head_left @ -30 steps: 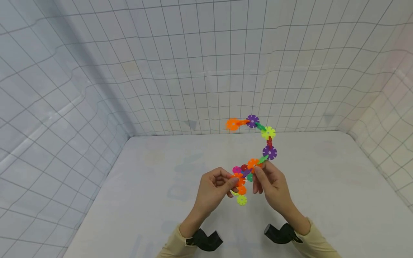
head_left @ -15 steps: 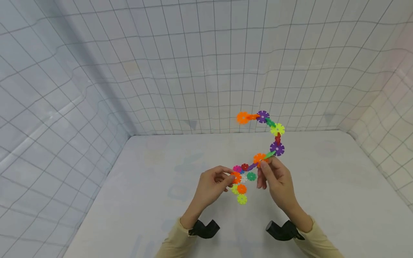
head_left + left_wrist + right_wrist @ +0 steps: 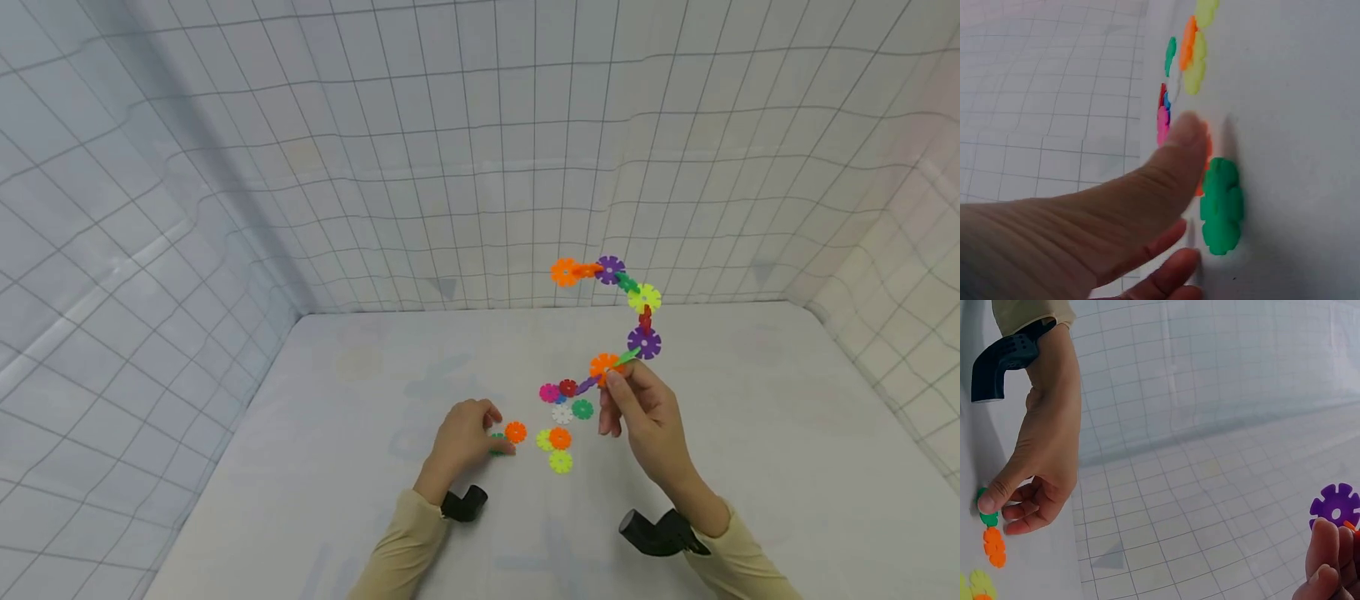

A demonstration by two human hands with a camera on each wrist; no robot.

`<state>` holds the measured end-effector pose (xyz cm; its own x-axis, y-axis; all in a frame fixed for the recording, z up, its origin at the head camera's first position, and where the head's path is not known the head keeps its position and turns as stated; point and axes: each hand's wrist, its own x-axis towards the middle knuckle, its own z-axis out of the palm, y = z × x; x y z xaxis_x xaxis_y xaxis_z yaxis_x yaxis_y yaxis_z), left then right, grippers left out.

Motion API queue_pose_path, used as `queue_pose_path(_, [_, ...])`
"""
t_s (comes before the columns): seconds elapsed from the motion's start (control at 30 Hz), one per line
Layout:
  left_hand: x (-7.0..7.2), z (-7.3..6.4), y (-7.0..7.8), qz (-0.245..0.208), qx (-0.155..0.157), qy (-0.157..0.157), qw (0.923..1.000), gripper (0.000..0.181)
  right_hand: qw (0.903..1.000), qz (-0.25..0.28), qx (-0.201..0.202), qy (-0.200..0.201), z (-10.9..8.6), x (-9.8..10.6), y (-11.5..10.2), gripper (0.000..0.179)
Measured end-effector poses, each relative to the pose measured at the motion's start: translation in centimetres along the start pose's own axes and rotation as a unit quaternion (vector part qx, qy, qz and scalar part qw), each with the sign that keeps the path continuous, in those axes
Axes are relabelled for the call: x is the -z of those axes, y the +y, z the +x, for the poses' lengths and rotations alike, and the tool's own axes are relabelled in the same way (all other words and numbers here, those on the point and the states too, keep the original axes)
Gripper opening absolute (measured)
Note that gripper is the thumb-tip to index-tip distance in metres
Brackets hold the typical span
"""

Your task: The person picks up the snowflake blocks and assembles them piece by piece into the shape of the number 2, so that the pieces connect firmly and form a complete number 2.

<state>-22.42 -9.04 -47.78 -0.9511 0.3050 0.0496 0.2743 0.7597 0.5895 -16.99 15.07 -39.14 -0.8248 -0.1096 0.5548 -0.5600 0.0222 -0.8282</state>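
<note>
Right hand [image 3: 647, 423]: thumb and fingers pinch the chain [image 3: 640, 302] at its orange link [image 3: 602, 365], to the right of the white disc [image 3: 558, 415].
Chain: notched discs in orange, purple, green, yellow and red, slotted into one another, curve upward beyond and to the right of the white disc; a purple link [image 3: 587, 385] points back toward it.
Left hand [image 3: 463, 437]: thumb and fingertips stand apart about a dark green disc [image 3: 1222, 206], left of the white disc; whether they touch it cannot be told.
Loose discs: on the tabletop [image 3: 337, 500], an orange disc [image 3: 519, 432] lies left of the white disc, a teal disc [image 3: 585, 410] just to its right, a magenta disc [image 3: 548, 393] and a red disc [image 3: 568, 388] just beyond.
Handling: the plastic-looking pieces appear light, stiff and rather slick; the slotted joints, likely the weak points, could twist loose under a tug.
Best hold: probably a disc's flat faces beside a joint, leaving free notches uncovered.
</note>
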Motion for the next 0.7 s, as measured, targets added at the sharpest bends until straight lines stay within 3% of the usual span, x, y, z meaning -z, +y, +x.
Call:
queue_pose_path(0.1, [0.5,-0.2,-0.2,0.024,-0.003,-0.023,0.9995,0.038,1.0,0.007,-0.001,-0.005,0.0,0.0,-0.1,0.014])
queue_pose_path(0.2, [0.8,-0.4,-0.3,0.012,-0.002,-0.038,0.9992,0.036,0.9996,0.025,-0.002,-0.012,0.0,-0.1,-0.2,0.014])
queue_pose_path(0.37, [2.0,-0.7,0.5,-0.045,-0.003,-0.03,0.9985,0.028,0.9982,0.054,0.0,-0.025,-0.2,-0.2,-0.2,0.015])
queue_pose_path(0.47, [3.3,-1.1,2.0,-0.114,-0.029,-0.02,0.9928,0.019,0.9976,0.06,0.005,-0.035,-0.2,-0.3,-0.1,0.015])
queue_pose_path(0.57, [4.4,-1.8,4.1,-0.218,-0.056,-0.024,0.9741,0.014,0.997,0.063,0.013,-0.043,-0.2,-0.3,-0.1,0.015])
queue_pose_path(0.7, [5.6,-3.3,6.8,-0.349,-0.075,-0.038,0.9332,0.015,0.9953,0.07,0.032,-0.058,-0.3,-0.4,-0.1,0.014])
